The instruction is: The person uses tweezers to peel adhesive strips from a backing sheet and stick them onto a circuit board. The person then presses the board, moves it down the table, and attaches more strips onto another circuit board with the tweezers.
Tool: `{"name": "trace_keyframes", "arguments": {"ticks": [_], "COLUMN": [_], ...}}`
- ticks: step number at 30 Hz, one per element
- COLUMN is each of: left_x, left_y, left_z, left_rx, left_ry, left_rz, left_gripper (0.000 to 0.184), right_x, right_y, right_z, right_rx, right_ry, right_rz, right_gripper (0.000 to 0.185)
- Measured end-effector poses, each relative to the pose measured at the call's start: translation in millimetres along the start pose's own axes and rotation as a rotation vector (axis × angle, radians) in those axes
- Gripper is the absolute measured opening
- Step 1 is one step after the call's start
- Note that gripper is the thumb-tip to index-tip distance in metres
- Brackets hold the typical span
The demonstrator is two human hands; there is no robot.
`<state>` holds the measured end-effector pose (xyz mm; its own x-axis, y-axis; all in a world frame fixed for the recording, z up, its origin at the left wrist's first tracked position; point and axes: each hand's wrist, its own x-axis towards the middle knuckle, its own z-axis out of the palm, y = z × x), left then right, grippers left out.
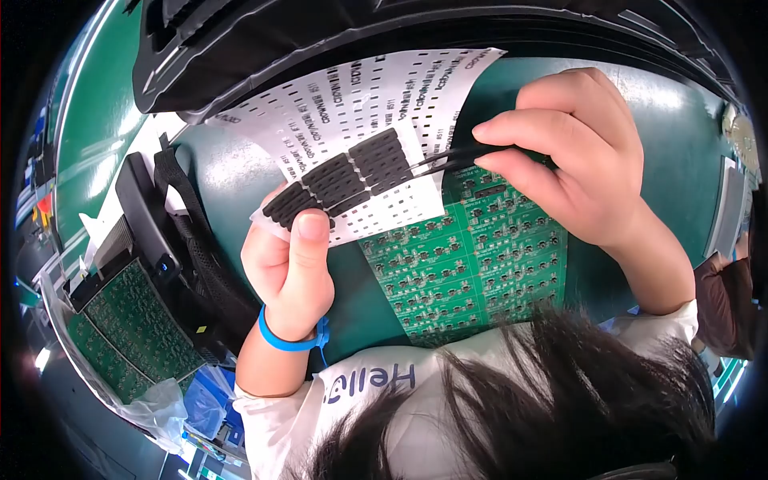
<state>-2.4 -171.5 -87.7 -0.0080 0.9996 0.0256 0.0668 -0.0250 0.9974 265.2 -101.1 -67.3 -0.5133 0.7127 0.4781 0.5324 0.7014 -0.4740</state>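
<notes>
My left hand (292, 268), with a blue wristband (290, 344), is closed on a white printed backing sheet (352, 104). Its thumb presses near a smaller piece bearing rows of small black pads (340, 186). My right hand (572, 148) pinches black tweezers (480, 152) between thumb and fingers. The tweezer tips reach the right edge of the black pads; whether they grip one is too small to tell. Below the sheet, a green circuit board panel (472, 268) with many small components lies on the table, partly covered by the sheet and by hair.
The green table mat (672, 104) spreads under the work. A black bag-like cover (264, 48) runs along the far edge. At left stand a black frame (152, 216) and more green circuit boards (136, 328) in a plastic-lined container.
</notes>
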Motion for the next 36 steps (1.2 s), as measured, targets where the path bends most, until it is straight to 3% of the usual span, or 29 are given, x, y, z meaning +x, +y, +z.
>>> {"name": "trace_keyframes", "arguments": {"ticks": [2,5,8,11,18,31,36], "left_x": [1,0,0,3,-3,1,-2], "left_y": [-1,0,-3,-7,-17,-9,-16], "left_z": [1,0,-1,1,-11,1,-9], "left_rx": [-0.012,0.082,0.167,0.140,0.082,0.000,0.058], "left_ry": [-0.005,-0.066,-0.055,-0.020,-0.027,0.028,0.002], "left_rz": [0.009,0.060,0.092,0.105,0.090,0.083,0.096], "left_gripper": [0.027,0.023,0.022,0.022,0.032,0.026,0.034], "right_x": [0,-8,-26,-46,-78,-68,-68], "right_y": [-3,-11,-18,-10,1,6,5], "right_z": [-1,-11,-23,-35,-37,-33,-31], "right_rx": [0.042,0.429,0.485,0.122,-0.082,-0.048,-0.066], "right_ry": [-0.025,-0.192,-0.203,-0.164,-0.094,-0.088,-0.085], "right_rz": [0.049,0.381,0.435,0.200,0.115,0.081,0.086], "right_gripper": [0.026,0.024,0.023,0.024,0.026,0.026,0.026]}}
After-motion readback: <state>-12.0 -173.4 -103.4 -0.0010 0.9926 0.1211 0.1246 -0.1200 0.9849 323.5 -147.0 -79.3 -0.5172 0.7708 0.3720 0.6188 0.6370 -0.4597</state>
